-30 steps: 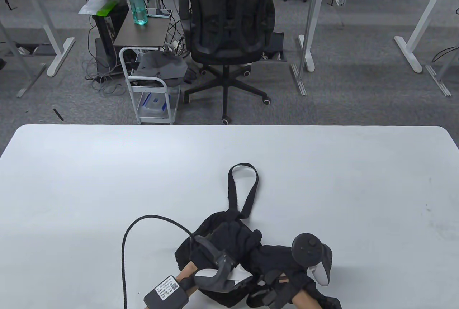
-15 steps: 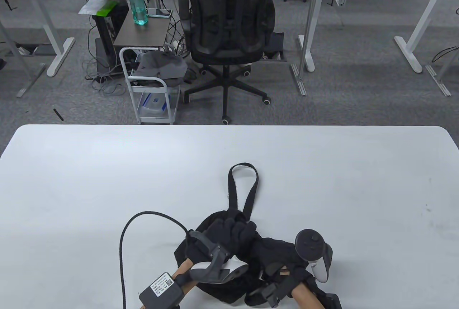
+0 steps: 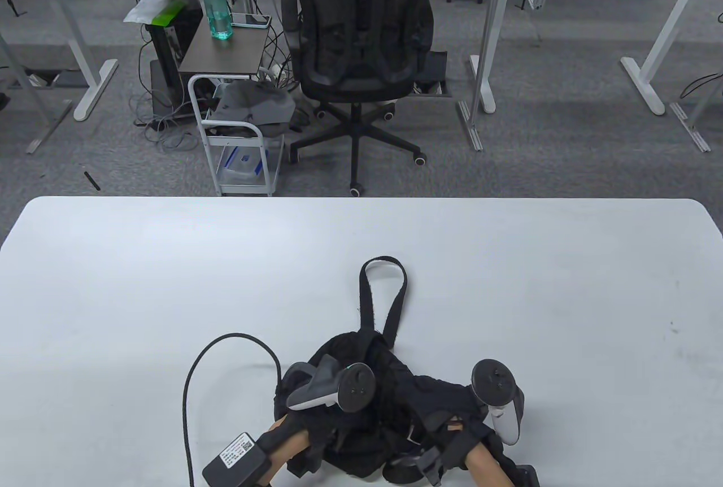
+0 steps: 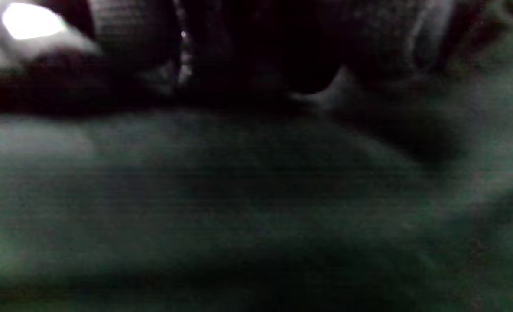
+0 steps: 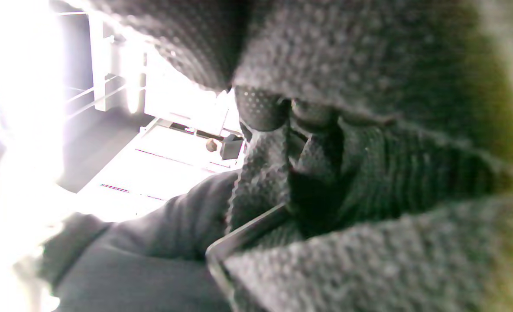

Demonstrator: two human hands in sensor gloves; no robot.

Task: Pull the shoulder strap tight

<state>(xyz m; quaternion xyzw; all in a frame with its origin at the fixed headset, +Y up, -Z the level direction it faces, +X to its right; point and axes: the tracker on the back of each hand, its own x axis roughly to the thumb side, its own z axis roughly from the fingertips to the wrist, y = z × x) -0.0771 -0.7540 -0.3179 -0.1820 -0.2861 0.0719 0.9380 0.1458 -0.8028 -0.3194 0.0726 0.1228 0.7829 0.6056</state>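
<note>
A black bag [image 3: 435,394] lies crumpled at the table's near edge. A black strap loop [image 3: 395,306] runs from it toward the far side. My left hand [image 3: 330,425] is on the bag's left part, its tracker [image 3: 333,388] turned sideways; its fingers are hidden in the fabric. The left wrist view shows only dark fabric [image 4: 256,195]. My right hand [image 3: 452,430] is at the bag's right part. In the right wrist view its gloved fingers [image 5: 261,108] curl tightly around ribbed black webbing [image 5: 412,173] beside a flat buckle [image 5: 243,238].
A black cable [image 3: 189,396] arcs over the white table [image 3: 169,283] from the box [image 3: 237,459] on my left wrist. Beyond the far edge stand an office chair [image 3: 361,29] and a small white cart [image 3: 237,137].
My left hand has rolled over on the bag, so its tracker now points right and its fingers have gone out of sight. My right hand has barely moved.
</note>
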